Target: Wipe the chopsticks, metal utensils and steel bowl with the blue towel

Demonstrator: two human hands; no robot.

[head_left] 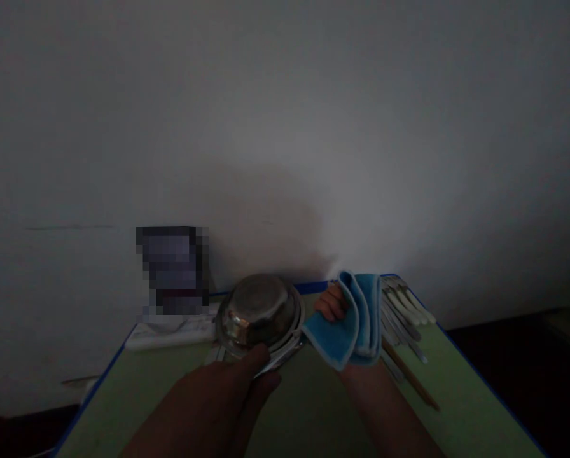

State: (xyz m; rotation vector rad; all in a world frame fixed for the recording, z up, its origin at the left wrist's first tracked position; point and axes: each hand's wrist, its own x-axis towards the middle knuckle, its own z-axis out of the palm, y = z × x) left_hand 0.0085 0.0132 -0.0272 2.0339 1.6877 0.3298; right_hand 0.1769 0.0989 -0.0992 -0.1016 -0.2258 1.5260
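Note:
My left hand (232, 391) pinches a shiny metal utensil (280, 358) between thumb and fingers, low in front of an upturned steel bowl (259, 305). The utensil's kind is hard to make out in the dim light. Its far end points to the right and reaches the edge of a folded blue cloth (366, 318). My right hand (330, 303) is closed around that cloth, which drapes over its back and wrist. Only the curled fingers show, at the cloth's left side. Whether the cloth touches the utensil's tip is unclear.
Several forks with pale handles (411, 302), metal cutlery (404, 321) and a brown wooden stick (411, 375) lie on the right of the green table (294, 413). A pixelated dark box (173, 264) stands back left, above a white object (170, 335). A wall (285, 127) rises behind.

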